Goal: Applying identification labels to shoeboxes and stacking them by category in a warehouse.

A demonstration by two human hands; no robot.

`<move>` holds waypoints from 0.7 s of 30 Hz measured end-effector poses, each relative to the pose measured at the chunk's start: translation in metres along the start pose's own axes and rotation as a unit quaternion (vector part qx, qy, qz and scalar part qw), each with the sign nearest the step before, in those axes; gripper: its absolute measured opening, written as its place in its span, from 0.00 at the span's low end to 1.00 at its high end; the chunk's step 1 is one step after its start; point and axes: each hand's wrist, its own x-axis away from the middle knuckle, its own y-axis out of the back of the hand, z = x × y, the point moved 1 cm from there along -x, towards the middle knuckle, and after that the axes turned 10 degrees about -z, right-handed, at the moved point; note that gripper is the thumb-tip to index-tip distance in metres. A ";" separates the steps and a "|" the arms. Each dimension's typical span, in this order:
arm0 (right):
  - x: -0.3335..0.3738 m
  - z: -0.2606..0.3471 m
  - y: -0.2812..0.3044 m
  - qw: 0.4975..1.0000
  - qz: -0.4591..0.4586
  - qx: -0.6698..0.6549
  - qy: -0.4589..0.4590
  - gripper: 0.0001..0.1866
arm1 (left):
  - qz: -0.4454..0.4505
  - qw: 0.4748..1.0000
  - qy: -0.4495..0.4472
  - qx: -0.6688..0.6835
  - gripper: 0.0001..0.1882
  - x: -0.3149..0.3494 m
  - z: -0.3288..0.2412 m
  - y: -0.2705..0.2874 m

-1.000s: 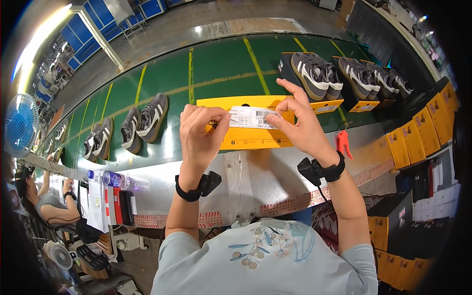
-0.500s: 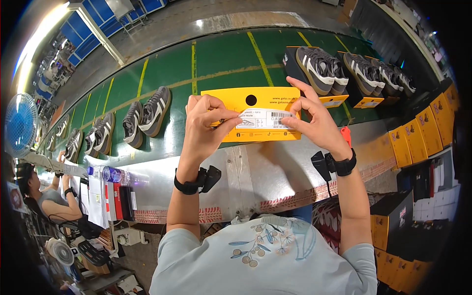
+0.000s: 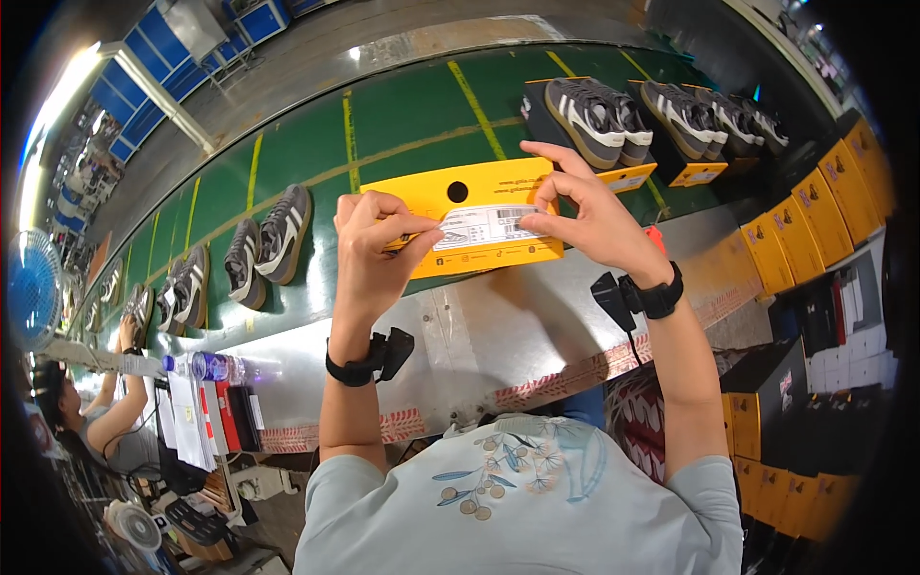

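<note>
A yellow shoebox with a round dark hole faces me above the bench edge. Across its front lies a white printed label sticker. My left hand pinches the label's left end between thumb and fingertips. At the other end, the thumb and index finger of my right hand close on the label's right edge, while its other fingers stretch up beside the box. Whether the whole label touches the box cannot be made out. Black devices are strapped to both wrists.
Grey sneakers stand in pairs along the green conveyor belt. At the right, more pairs rest on dark boxes with yellow ends. Yellow boxes line the right side. A bottle and folders lie left, near a co-worker.
The view has shifted slightly, moving the scene to the left. My hands keep their pinch on the label with little change. The co-worker's hand has reached up to a sneaker on the belt.
</note>
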 end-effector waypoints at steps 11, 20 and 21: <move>-0.001 -0.008 0.007 1.000 0.012 0.025 -0.008 0.12 | 0.008 1.000 0.022 0.008 0.09 -0.001 -0.003 -0.007; 0.004 -0.026 0.007 0.998 -0.024 0.012 0.053 0.13 | -0.011 0.992 -0.073 -0.098 0.15 -0.010 -0.012 -0.014; 0.007 -0.027 0.005 0.998 -0.038 0.002 0.051 0.10 | -0.011 0.998 -0.021 -0.060 0.21 -0.007 -0.009 -0.016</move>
